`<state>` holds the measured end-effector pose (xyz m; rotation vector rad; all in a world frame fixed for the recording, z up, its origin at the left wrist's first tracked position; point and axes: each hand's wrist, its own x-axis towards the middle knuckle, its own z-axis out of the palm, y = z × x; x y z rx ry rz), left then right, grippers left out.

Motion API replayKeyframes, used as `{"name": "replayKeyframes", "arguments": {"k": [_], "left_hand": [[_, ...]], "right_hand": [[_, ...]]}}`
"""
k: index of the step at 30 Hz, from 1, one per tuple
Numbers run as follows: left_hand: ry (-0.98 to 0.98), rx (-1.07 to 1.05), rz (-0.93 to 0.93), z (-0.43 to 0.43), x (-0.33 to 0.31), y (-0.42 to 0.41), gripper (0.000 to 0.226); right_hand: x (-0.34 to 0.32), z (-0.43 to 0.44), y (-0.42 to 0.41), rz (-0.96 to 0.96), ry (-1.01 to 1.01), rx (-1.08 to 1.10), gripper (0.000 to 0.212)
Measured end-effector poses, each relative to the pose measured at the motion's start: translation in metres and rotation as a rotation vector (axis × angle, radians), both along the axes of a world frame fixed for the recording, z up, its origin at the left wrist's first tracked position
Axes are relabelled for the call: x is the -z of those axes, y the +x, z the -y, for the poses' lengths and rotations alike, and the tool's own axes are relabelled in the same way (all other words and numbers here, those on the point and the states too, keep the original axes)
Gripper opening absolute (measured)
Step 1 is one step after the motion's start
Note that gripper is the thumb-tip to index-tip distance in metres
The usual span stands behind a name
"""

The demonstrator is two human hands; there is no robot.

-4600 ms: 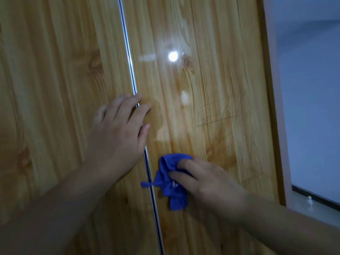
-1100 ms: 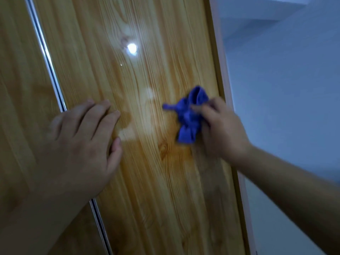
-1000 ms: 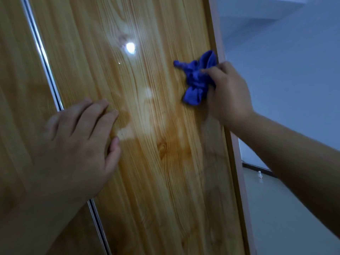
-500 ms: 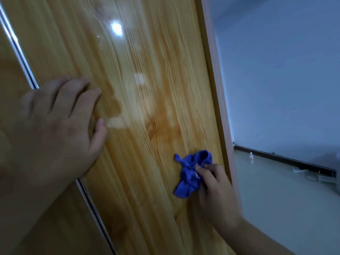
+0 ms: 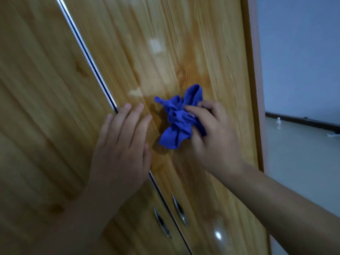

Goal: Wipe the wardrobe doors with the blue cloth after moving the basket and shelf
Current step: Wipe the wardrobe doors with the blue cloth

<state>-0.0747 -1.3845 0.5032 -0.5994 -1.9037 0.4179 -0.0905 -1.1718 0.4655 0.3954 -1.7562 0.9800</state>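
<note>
Seen pressed against right wardrobe door (image 5: 202, 52), mid-panel: bunched blue cloth (image 5: 176, 122), clamped in curled right grip (image 5: 213, 137). Just beside it, flat across centre metal strip (image 5: 88, 57): left grip (image 5: 121, 150), fingers straight, holding nothing.

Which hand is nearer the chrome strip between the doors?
Left. The left hand lies flat across the chrome strip; the right hand grips the blue cloth on the right door.

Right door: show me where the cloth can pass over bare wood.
Bare wood runs above the blue cloth, between the metal strip and the door's right edge. More lies below the right hand, right of the handle. Crowded at mid-height: the left hand lies flat across the strip, close beside the cloth.
</note>
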Motion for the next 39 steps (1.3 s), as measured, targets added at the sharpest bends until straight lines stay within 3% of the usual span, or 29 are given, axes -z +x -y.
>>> {"name": "replayKeyframes", "arguments": {"k": [6, 14, 19, 23, 31, 34, 39], "left_hand": [[0.032, -0.1, 0.029, 0.018, 0.017, -0.007, 0.061], [0.027, -0.115, 0.022, 0.02, 0.018, -0.011, 0.064], [0.007, -0.107, 0.018, 0.021, 0.019, -0.013, 0.065], [0.015, -0.109, 0.017, 0.019, 0.019, -0.013, 0.065], [0.033, -0.088, 0.041, 0.017, 0.017, -0.008, 0.063], [0.028, -0.075, 0.053, 0.02, 0.015, -0.009, 0.062], [0.032, -0.058, 0.051, 0.022, 0.017, -0.012, 0.064]], "right_hand": [[-0.014, 0.054, -0.03, -0.125, 0.052, 0.065, 0.032], [0.111, 0.073, -0.013, -0.063, 0.198, 0.023, 0.032], [0.108, 0.043, -0.023, -0.086, 0.37, 0.085, 0.029], [0.064, -0.015, -0.038, 0.026, 0.158, 0.171, 0.034], [-0.042, -0.097, -0.082, 0.044, -0.176, 0.405, 0.028], [-0.03, -0.077, -0.08, 0.045, -0.272, 0.392, 0.024], [0.061, -0.004, -0.041, 0.12, -0.056, 0.164, 0.039]]}}
